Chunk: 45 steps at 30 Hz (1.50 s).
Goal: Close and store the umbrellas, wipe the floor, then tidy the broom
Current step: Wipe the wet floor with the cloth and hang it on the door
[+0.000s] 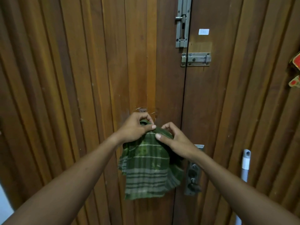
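The green plaid cloth hangs flat against the left leaf of a wooden double door, gathered into a bunch at its top and falling freely below. Its long axis runs straight up and down, the bunched end up and the frayed lower edge pointing at the floor. We see the left hand pinching the top of the bunch between thumb and curled fingers, just under a small metal fitting on the door; whether the cloth is caught on it we cannot tell. The right hand grips the bunch from the other side, its thumb pressed on the fabric and its forefinger curled over the top. The two hands nearly touch.

To the left of the cloth the planks run bare. To its right things crowd in: the lower right corner of the cloth overlaps the seam between the leaves and lies just beside the metal lock plate. Further right, a white pole stands upright against the right leaf, apart from the cloth. Well above the hands are a vertical bolt and a horizontal bolt across the seam. A red and gold ornament shows at the right edge.
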Tool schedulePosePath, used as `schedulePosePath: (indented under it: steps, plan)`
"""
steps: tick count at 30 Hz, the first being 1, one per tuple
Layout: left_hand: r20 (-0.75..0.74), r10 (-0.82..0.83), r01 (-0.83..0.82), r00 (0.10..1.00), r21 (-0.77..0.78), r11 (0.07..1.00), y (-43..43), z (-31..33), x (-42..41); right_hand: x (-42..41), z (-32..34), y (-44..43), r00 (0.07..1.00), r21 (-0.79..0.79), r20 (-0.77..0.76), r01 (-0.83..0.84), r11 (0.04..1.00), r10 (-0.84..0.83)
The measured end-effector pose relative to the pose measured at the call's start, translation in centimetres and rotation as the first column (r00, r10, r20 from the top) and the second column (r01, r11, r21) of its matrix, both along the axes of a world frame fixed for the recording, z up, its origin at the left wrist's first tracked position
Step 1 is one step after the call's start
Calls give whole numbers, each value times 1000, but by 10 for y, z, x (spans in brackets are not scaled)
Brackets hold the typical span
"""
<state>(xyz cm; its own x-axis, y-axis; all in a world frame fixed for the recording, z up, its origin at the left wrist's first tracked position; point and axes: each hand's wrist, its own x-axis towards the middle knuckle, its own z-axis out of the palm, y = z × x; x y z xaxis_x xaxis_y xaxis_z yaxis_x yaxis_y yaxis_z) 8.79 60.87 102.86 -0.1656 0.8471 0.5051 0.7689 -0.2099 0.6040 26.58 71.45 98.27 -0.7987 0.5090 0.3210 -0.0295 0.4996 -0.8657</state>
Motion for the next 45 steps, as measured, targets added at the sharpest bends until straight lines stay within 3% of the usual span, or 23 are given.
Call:
schedulePosePath:
  steps: [4,10,13,17,20,24,27,33,37,40,45]
  plan:
    - [-56,-8,5,998,-52,999,-7,-7,-9,2,-2,5,999,221,-45,18,975,-8]
    - [-74,3,-11,997,-104,994,-16,-17,-20,-4,-6,11,994,270,-14,111,957,-111]
    - [-223,122,-112,967,58,992,-16,-16,-24,-19,2,10,977,320,-54,212,923,-205]
    - [-401,378,-251,835,334,908,-7,0,-32,-49,34,15,920,310,-192,388,868,-343]
    - [-412,517,-336,750,435,835,4,12,-39,-70,51,19,860,489,-264,509,708,-436]
    - [-472,580,-410,664,418,811,13,4,-52,-80,39,25,825,714,-333,537,450,-457]
    - [-454,563,-403,690,405,821,14,-20,-61,-82,20,29,819,793,-346,516,323,-458]
    - [-236,509,-399,828,390,830,9,-62,-70,-86,-3,20,797,680,-324,571,460,-510]
    - [-141,315,-258,938,318,912,0,-104,-67,-81,-29,10,848,584,-269,520,623,-456]
    - [-57,232,-218,971,190,957,-10,-145,-49,-71,-60,-5,862,592,-154,472,653,-484]
    - [50,297,-298,953,18,954,-33,-217,10,-31,-119,-28,806,636,136,375,675,-575]
